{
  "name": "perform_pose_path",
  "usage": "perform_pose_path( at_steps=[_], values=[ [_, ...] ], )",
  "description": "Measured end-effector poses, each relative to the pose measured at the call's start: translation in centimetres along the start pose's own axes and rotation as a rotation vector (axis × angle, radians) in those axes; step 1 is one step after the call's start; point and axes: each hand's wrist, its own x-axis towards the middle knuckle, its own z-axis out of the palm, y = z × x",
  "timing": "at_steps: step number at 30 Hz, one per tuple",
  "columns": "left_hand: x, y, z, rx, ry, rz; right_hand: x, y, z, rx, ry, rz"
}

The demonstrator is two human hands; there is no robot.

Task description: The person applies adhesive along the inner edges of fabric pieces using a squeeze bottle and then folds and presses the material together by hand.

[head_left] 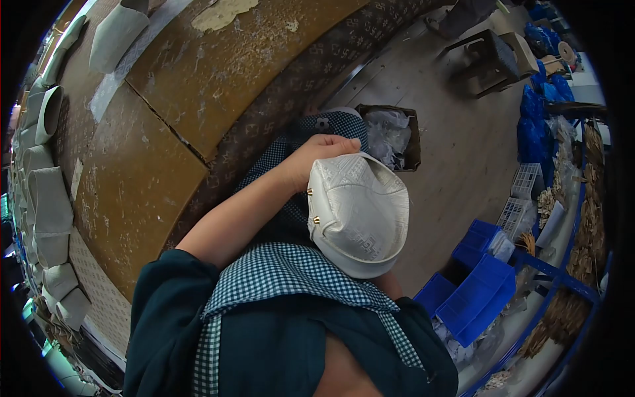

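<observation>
A cream-white, soft, bag-like piece point(357, 212) with an embossed pattern and small gold-coloured studs on its left side is held up before my torso. Its rounded opening faces right. My left hand point(325, 153) grips its far upper edge, with the thumb lying along the rim. Of my right arm only a bit of skin shows beneath the lower right of the piece; my right hand and its fingers are hidden behind it. A checked apron lies under both.
A worn brown table point(165, 126) curves along the left, with rows of white pieces point(49, 198) at its far side. A cardboard box point(413, 139) with plastic stands ahead on the floor. A stool point(486, 59), blue bins point(476, 298) and a shelf rack are to the right.
</observation>
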Motion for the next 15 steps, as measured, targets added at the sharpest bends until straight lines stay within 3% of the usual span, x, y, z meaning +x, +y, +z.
perform_pose_path(
  at_steps=[15],
  values=[
    [0.4,-1.0,1.8,0.136,-0.129,-0.049,-1.8,-0.4,-1.4,0.007,0.02,0.011]
  ],
)
